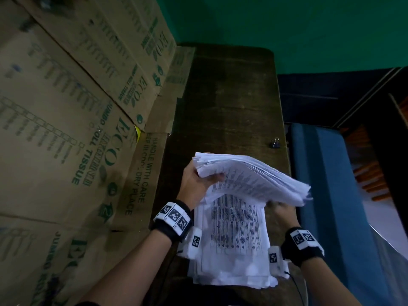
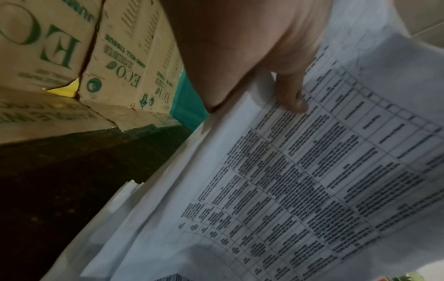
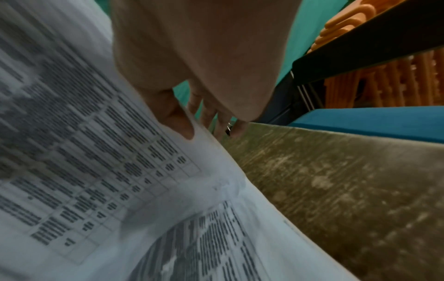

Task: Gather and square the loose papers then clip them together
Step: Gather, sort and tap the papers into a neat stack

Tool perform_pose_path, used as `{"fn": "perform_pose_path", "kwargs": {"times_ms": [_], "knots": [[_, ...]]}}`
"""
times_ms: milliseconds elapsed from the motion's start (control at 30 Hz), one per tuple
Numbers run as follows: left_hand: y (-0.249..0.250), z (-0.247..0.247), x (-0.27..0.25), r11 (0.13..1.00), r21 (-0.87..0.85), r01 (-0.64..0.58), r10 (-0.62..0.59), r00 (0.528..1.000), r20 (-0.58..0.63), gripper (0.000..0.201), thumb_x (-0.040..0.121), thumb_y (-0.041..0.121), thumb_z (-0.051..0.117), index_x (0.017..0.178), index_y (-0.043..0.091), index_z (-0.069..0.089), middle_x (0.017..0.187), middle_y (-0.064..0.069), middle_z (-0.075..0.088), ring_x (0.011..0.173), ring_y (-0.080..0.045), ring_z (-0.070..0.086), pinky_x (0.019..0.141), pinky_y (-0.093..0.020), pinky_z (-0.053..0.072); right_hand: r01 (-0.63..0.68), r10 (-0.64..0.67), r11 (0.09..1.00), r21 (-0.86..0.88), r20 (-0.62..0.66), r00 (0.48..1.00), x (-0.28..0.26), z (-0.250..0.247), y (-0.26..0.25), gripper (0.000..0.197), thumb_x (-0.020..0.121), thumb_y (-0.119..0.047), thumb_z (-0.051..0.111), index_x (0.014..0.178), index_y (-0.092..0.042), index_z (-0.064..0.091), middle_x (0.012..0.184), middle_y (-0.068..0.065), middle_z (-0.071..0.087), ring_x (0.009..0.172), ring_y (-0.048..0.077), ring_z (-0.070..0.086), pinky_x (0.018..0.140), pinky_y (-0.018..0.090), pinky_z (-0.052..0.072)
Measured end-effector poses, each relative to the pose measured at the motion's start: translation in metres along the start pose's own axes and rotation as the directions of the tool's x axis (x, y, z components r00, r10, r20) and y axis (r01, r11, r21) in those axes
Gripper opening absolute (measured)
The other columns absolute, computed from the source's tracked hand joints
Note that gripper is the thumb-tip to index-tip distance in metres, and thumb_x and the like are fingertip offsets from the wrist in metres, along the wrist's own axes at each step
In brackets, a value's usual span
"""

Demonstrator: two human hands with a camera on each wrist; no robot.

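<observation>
**Paper stack lifted over the desk**

Held up off the wooden desk (image 1: pixel 231 96): papers (image 1: pixel 254 175), far end raised, near end still down. Left hand (image 1: pixel 195 182) curled on the left edge; right hand (image 1: pixel 281 212) pinching the right edge. Binder clip (image 1: pixel 275 143) apart, near the desk's right edge.

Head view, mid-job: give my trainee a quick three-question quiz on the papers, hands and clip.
1. True or false: the black binder clip is already clamped on the stack of papers.
2. Which hand grips the stack's left end? A) left hand B) right hand C) neither
3. Fill in: more printed sheets lie on the dark wooden ____, beside cardboard boxes.

Key
1. False: the clip lies alone near the table's right edge.
2. A: the thumb lies on the printed page, fingers behind.
3. Table.
</observation>
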State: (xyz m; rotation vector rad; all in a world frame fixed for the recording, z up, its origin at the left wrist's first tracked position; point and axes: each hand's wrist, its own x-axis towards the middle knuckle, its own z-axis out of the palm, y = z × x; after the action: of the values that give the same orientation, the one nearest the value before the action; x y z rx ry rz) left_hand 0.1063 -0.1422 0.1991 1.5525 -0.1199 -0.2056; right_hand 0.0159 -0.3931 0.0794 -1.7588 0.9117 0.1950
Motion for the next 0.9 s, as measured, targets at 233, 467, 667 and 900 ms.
{"fn": "perform_pose_path", "kwargs": {"times_ms": [233,467,667,900], "knots": [[0.003,0.012,0.009,1.0,0.009,0.018,-0.018,1.0,-0.02,0.036,0.079,-0.005,0.07,0.103,0.021,0.061,0.102,0.004,0.067,0.095,-0.003,0.066,0.075,-0.021,0.055,0.196,-0.197,0.98,0.006,0.034,0.98,-0.007,0.037,-0.028,0.009,0.079,0.019,0.053,0.085,0.013,0.056,0.074,0.023,0.059,0.075,0.022,0.05,0.061,0.03,0.045],[-0.009,-0.006,0.012,0.997,0.009,0.08,-0.08,0.996,0.041,0.057,0.075,-0.002,0.074,0.124,0.015,0.049,0.11,0.006,0.064,0.102,0.0,0.063,0.075,-0.014,0.054,0.414,-0.478,0.785,0.461,0.024,0.878,-0.035,-0.019,-0.081,0.054,0.075,0.005,0.076,0.122,-0.007,0.054,0.118,0.015,0.066,0.11,0.03,0.064,0.088,0.045,0.054],[-0.032,0.007,0.001,0.984,0.12,0.128,-0.11,0.982,-0.152,0.056,0.084,-0.017,0.055,0.136,-0.002,0.038,0.115,0.008,0.05,0.11,-0.01,0.048,0.077,0.001,0.046,0.472,-0.499,0.804,0.361,-0.02,0.866,-0.049,-0.015,-0.111,0.02,0.081,0.005,0.069,0.1,0.0,0.067,0.095,0.005,0.076,0.089,0.021,0.072,0.082,0.045,0.057],[-0.041,0.003,-0.021,0.854,0.419,0.307,-0.288,0.951,-0.11,0.031,0.083,-0.007,0.061,0.113,-0.01,0.051,0.096,-0.011,0.063,0.095,-0.028,0.065,0.059,-0.016,0.051,0.407,-0.427,0.883,0.234,0.04,0.903,-0.043,-0.015,-0.079,0.033,0.078,0.018,0.063,0.104,-0.003,0.063,0.095,-0.002,0.072,0.093,0.014,0.07,0.081,0.037,0.056]]}}
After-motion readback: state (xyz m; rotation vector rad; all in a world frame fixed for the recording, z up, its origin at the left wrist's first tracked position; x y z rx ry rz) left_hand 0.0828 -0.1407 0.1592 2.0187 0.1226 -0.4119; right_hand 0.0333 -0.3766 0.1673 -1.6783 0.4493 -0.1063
